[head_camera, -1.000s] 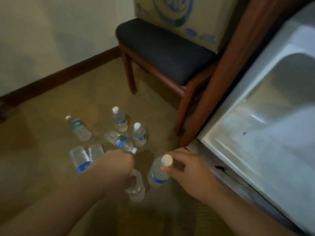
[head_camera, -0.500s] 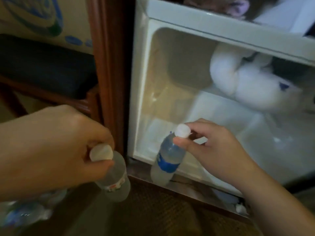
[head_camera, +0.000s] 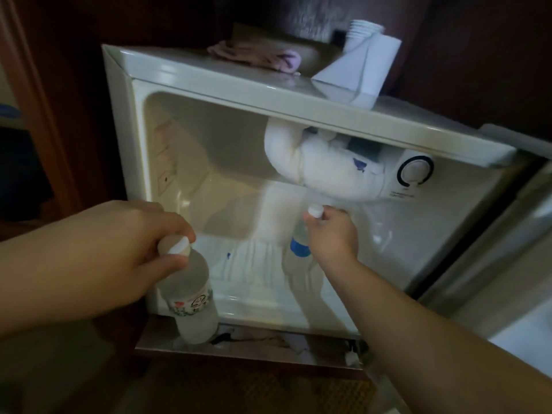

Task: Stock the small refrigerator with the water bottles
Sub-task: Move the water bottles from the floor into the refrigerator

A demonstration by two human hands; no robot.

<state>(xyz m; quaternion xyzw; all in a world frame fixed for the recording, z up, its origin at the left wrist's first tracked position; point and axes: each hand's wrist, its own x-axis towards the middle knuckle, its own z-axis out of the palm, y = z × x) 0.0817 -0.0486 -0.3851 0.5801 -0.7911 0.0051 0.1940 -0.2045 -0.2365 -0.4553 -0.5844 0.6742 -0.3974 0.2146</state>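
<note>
Right bottle [head_camera: 300, 243] inside refrigerator [head_camera: 185, 76], left bottle [head_camera: 191, 291] before

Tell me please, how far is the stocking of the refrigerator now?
Done: no bottle stands loose inside the refrigerator yet. In hand: the right hand holds a blue-label bottle by its cap inside the compartment; the left hand holds a second bottle at the front edge. Left: release both, and bring any others, which are out of view.
</note>
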